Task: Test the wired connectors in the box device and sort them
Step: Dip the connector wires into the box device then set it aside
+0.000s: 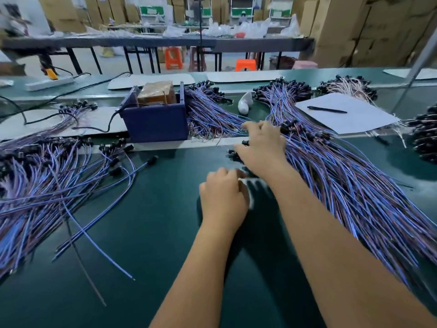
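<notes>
Counter (142, 233), green-surfaced, carrying every item in view. Right-hand pile (343, 185) of wired connectors: the largest mass, blue and purple leads fanned toward the viewer, black plug heads gathered at its far end beside the right hand. Left-hand pile (35, 181), similar but looser, with a few single leads strayed onto bare counter; which pile is tested and which awaits testing cannot be told. A third bundle (208, 110) lies just right of the box device (156, 121), a dark blue open-topped case with a brown block inside and a black cable leaving its left side. White sheet (347, 112) with a pen (327, 110) rests on the far part of the right-hand pile.

Right hand (261, 143): fingers spread and reaching into the plug heads at the pile's near corner; whether it has pinched one cannot be told through blur. Left hand (222, 197): fingers curled, resting on the counter against a small pale object (248, 190) too blurred to identify; grip uncertain.

Handling, as judged: each lead is light, limp and prone to tangling with neighbours, so it offers no stiffness for aiming. The rigid black plug head is the sensible place to grasp, drawing one free lengthwise before presenting it to the box device.
</notes>
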A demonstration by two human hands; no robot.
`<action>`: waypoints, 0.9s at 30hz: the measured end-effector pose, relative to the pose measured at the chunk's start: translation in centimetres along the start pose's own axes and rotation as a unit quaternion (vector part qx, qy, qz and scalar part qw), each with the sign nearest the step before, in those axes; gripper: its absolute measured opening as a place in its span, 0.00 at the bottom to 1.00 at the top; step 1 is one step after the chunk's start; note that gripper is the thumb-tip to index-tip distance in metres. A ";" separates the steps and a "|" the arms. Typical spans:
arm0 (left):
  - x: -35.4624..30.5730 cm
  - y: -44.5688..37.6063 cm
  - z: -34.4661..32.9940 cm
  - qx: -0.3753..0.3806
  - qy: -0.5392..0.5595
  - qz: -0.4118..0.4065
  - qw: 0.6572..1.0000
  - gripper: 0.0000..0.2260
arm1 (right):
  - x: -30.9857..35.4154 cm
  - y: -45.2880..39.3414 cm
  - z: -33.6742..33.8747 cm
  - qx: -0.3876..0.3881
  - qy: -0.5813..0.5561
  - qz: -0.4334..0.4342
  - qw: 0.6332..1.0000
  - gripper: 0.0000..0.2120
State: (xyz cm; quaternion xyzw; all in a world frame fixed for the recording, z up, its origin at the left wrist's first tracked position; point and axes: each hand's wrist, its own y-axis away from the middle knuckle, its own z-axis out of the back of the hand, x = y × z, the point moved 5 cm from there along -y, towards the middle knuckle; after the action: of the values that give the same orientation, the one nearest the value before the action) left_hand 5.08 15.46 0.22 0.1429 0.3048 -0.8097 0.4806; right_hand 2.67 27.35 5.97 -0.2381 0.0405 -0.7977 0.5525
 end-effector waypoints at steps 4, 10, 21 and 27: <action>7.0 -0.3 3.9 -0.061 -0.034 0.203 0.977 0.15 | 5.5 1.9 -5.2 0.061 -0.145 0.025 0.987 0.22; 14.3 2.0 10.1 -0.088 -0.077 0.384 0.916 0.12 | 9.5 3.4 -10.3 0.123 -0.135 0.060 0.981 0.18; 15.1 0.7 11.5 -0.148 -0.050 0.322 0.934 0.20 | 9.3 3.6 -10.0 0.108 -0.134 0.076 0.982 0.11; 13.8 -1.5 8.8 -0.047 -0.125 0.327 0.935 0.20 | 8.9 3.6 -9.3 0.112 -0.224 0.051 0.967 0.10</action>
State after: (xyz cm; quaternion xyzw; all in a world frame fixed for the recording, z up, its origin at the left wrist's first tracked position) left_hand -2.54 0.92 0.32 0.1093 0.2162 -0.6035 0.7596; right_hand -0.63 16.07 -0.43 -0.3446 -0.1619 -0.6946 0.6104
